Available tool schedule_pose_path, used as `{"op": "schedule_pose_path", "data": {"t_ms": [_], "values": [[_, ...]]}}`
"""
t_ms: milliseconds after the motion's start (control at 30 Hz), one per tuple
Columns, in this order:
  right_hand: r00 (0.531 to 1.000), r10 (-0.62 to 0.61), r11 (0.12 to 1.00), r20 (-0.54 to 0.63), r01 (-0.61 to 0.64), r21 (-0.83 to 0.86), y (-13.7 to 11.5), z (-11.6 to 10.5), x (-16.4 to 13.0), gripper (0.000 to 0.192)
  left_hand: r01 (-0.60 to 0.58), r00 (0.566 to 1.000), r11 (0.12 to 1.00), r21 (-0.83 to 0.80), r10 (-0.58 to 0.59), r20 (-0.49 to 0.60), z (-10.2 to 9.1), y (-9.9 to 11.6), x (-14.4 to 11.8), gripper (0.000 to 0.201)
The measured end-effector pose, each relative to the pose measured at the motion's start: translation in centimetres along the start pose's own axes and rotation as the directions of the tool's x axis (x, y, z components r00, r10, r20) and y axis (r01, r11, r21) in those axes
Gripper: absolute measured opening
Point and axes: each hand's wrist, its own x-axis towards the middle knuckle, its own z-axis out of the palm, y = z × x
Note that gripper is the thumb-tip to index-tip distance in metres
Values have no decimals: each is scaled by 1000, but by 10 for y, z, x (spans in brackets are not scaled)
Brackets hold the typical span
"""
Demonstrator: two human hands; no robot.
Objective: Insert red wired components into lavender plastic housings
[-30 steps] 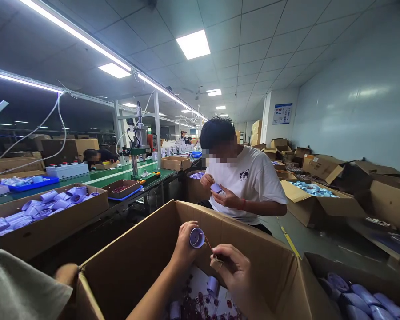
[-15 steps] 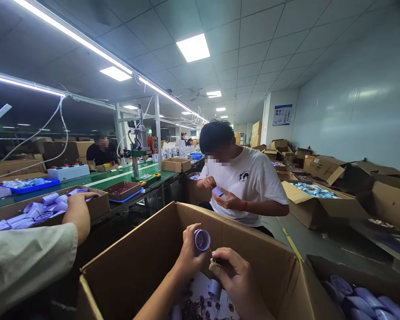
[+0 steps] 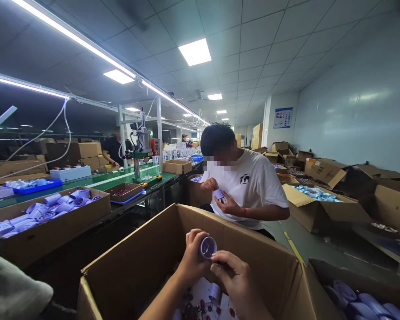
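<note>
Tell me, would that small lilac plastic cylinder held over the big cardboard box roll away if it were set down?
Probably, on its side: the small lilac plastic cylinder looks round and smooth. It seems hollow and open-ended, so likely light. The left hand pinches it in the fingers alone, right hand touching its rim, above the big cardboard box.

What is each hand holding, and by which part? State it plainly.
The left hand grips a small lavender plastic cup around its side wall, open end toward the camera. The right hand pinches at the cup's rim; anything in it is hidden.
</note>
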Motion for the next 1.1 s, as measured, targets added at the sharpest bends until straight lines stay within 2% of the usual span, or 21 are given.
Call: {"op": "schedule_pose_path", "data": {"t_ms": [167,267,367,500,600,667,800,933,1000,1067,1100], "values": [[987,162,986,6,-162,30,0,-1,0,27,-30,999,999,30,31,-31,3,-3,0,33],[985,171,985,5,-171,17,2,-1,-2,30,-19,1000,998,59,19,2,5,-2,0,36],[996,49,986,-81,-61,-157,12,1,-4,23,-18,999,995,102,13,53,7,2,-1,37],[974,-170,903,-147,94,-420,36,4,-6,12,-88,994,992,91,82,71,13,12,-4,34],[968,-207,856,-142,109,-505,47,5,-5,6,-149,987,986,79,143,80,16,16,-6,35],[973,-205,838,-110,116,-533,45,3,-5,7,-185,982,980,77,181,55,16,16,-6,33],[979,-192,841,-70,127,-525,32,1,-4,13,-209,978,975,74,208,11,16,14,-5,32],[970,-185,880,-159,92,-465,32,4,-4,7,-247,969,966,76,248,3,16,14,-6,29],[956,-127,918,-266,11,-397,35,8,-4,5,-270,962,960,79,271,-3,17,16,-6,29],[937,-6,957,-350,-96,-274,37,11,-3,6,-294,956,953,77,294,19,16,19,-5,30],[932,71,970,-355,-147,-192,36,11,-2,7,-306,952,949,74,303,47,15,21,-4,32]]}}
